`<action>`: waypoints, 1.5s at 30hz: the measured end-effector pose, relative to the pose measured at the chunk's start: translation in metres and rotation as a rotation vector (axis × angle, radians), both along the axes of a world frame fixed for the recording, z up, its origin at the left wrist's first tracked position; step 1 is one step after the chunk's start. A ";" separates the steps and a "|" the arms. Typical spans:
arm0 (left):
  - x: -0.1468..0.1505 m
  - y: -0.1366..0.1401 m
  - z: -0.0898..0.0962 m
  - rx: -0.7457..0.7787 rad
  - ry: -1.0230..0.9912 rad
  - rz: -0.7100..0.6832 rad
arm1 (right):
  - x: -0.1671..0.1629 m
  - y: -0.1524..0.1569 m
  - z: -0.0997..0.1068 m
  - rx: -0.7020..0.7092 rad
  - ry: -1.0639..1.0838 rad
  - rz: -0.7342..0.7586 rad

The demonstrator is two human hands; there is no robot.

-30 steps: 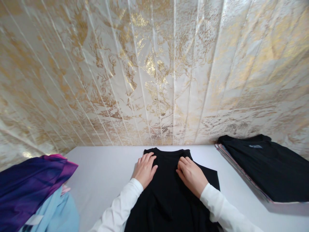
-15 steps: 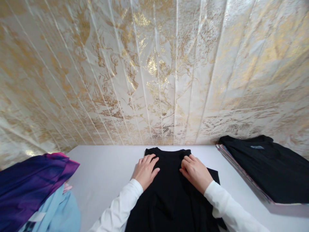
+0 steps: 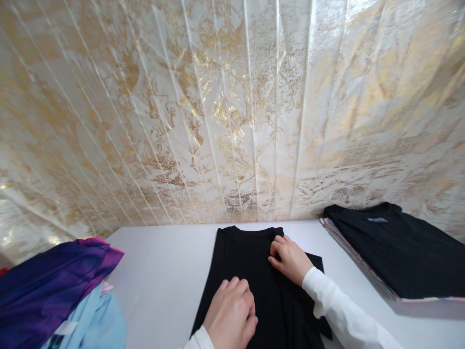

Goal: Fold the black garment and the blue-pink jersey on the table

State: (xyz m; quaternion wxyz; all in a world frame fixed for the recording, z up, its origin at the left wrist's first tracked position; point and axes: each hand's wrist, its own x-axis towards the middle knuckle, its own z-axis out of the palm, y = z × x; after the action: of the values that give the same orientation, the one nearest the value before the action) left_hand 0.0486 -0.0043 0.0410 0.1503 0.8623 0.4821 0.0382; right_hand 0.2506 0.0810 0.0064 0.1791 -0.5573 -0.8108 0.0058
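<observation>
A black T-shirt [image 3: 250,252] lies lengthwise on the white table, its neckline at the far end and its near part running out of the frame. My left hand [image 3: 232,315] rests on the shirt's lower middle, fingers bent downward and thumb apart, with no cloth visibly gripped. Near the right shoulder of the shirt, my right hand [image 3: 290,258] has its fingers curled against the thumb, closed on the fabric; the fingertips are partly hidden. To the right of that hand, a flap of the same black cloth sticks out past the body of the shirt.
At the right sits a stack of folded shirts [image 3: 399,252], a black one on top. A purple garment [image 3: 58,281] lies at the left, over a light blue garment [image 3: 98,320]. Behind the white table [image 3: 156,276] rises a gold-patterned, creased wall covering [image 3: 218,111].
My left hand has slid from the left shoulder of the shirt down toward me. The right hand stays by the right shoulder. The view has shifted slightly.
</observation>
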 end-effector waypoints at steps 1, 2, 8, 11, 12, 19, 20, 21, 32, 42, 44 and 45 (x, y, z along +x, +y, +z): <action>0.000 0.000 -0.002 -0.003 -0.009 0.002 | 0.000 0.000 0.000 0.006 0.002 -0.003; -0.001 0.001 -0.003 -0.006 -0.026 0.007 | -0.001 -0.001 0.000 0.012 0.004 -0.006; -0.027 0.013 0.002 0.026 -0.248 0.089 | -0.008 -0.011 0.012 0.069 0.015 0.016; -0.041 0.011 0.001 0.053 -0.293 0.180 | -0.020 -0.024 0.022 0.037 0.136 0.191; -0.043 0.008 -0.001 0.057 -0.293 0.213 | -0.026 -0.029 0.024 -0.006 0.198 0.278; -0.033 -0.014 -0.020 0.169 -0.102 0.333 | -0.058 -0.048 0.011 -0.256 0.363 0.533; -0.033 -0.015 -0.020 0.178 -0.084 0.328 | -0.057 -0.047 0.007 -0.271 0.359 0.532; -0.034 -0.014 -0.020 0.184 -0.073 0.321 | -0.056 -0.045 0.003 -0.282 0.356 0.533; -0.040 -0.012 -0.018 0.198 -0.099 0.308 | -0.057 -0.050 0.012 -0.260 0.187 0.459; -0.047 -0.012 -0.009 -0.002 -0.268 0.248 | -0.057 -0.053 0.020 -0.315 0.120 0.456; -0.053 -0.013 -0.008 -0.055 -0.328 0.244 | -0.057 -0.052 0.019 -0.324 0.119 0.453; -0.056 -0.014 -0.009 -0.077 -0.350 0.245 | -0.057 -0.052 0.018 -0.326 0.122 0.451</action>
State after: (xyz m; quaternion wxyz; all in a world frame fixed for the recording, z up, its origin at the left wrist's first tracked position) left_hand -0.0070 -0.0187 0.0316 0.2586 0.7710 0.5511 0.1870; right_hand 0.1937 0.0291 0.0247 0.1298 -0.3829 -0.8903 0.2096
